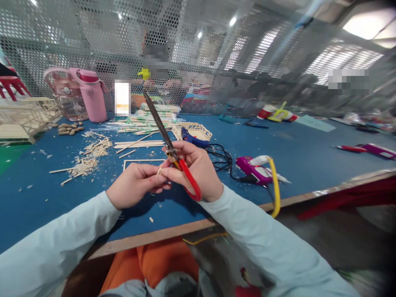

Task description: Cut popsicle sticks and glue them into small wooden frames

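Note:
My left hand (136, 185) pinches a short piece of wooden stick (159, 170) between thumb and finger, over the blue tabletop. The fingertips of my right hand (198, 171) meet the left ones at that piece. Resting in my right hand is a pair of scissors (159, 123) with red handles, its blades together and pointing up and away. Just behind my hands lies a thin stick frame (144, 161), partly covered by them. Past it, several straight sticks (139, 144) lie side by side.
Broken stick scraps (93, 154) and peanuts (70, 128) lie left, near a pink bottle (93, 97) and a stick-built model (18, 119). A blue glue gun (194, 138) and a purple glue gun (255, 170) with cables lie right. Packaged sticks (148, 119) sit by the mesh screen (201, 53).

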The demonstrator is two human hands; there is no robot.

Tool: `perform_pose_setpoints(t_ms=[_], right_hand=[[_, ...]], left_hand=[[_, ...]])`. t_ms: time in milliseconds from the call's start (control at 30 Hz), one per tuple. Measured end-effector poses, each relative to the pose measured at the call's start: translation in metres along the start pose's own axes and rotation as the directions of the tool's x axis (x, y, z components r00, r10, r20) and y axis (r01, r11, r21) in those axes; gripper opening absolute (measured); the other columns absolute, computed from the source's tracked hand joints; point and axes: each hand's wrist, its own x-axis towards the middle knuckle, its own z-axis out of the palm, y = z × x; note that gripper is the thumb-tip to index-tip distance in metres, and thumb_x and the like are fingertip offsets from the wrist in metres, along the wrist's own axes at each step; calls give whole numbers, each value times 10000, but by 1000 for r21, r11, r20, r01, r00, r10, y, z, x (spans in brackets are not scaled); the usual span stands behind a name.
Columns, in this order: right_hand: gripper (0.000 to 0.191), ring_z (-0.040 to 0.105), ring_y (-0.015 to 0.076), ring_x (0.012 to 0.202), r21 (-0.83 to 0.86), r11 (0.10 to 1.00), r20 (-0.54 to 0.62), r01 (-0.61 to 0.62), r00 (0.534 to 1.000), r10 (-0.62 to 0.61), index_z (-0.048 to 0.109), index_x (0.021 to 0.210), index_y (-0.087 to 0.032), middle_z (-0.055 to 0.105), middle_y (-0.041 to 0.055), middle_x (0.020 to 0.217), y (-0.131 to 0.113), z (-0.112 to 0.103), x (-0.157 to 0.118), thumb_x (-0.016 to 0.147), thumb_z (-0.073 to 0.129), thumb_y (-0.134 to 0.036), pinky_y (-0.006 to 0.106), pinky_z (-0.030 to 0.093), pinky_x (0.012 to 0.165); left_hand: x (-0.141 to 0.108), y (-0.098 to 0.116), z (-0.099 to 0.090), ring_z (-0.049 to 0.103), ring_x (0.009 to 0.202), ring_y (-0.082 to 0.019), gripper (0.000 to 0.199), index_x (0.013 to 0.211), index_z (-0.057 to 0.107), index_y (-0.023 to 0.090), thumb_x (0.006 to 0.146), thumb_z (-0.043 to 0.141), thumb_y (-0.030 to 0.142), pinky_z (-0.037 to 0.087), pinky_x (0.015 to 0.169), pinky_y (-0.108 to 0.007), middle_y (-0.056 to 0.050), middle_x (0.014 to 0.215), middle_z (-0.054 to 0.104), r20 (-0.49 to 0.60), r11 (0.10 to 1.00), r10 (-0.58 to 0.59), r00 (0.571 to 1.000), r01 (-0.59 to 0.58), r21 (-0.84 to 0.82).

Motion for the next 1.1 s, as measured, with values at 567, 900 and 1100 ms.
perform_pose_setpoints(t_ms=[567, 900, 1100], right_hand=[[359, 549, 101, 636, -419, 896, 106, 148, 988, -114, 522, 1013, -164, 579, -3, 743, -12, -30, -3, 698, 651, -279, 222, 457, 601], [246, 572, 120, 623, -861, 360, 347, 360, 932, -103, 648, 981, -168, 670, 27, 770, -30, -47, -21, 750, 563, -187, 213, 422, 604], [339, 606, 145, 732, -884, 281, 360, 374, 928, -101, 642, 1029, -178, 679, 44, 848, -24, -49, -18, 726, 507, -107, 223, 437, 661]], left_hand=[[2, 6, 0, 652, 766, -142, 345, 812, 705, 158, 569, 756, 398, 489, 617, -180, -55, 812, 701, -64, 964, -172, 983, 155, -214], [1, 9, 1, 647, 682, -132, 369, 799, 697, 141, 562, 749, 418, 476, 535, -171, -69, 825, 700, -86, 982, -144, 986, 131, -139], [3, 9, 0, 645, 690, -142, 376, 787, 698, 135, 556, 749, 427, 478, 548, -186, -71, 809, 701, -96, 987, -134, 986, 125, -101]])
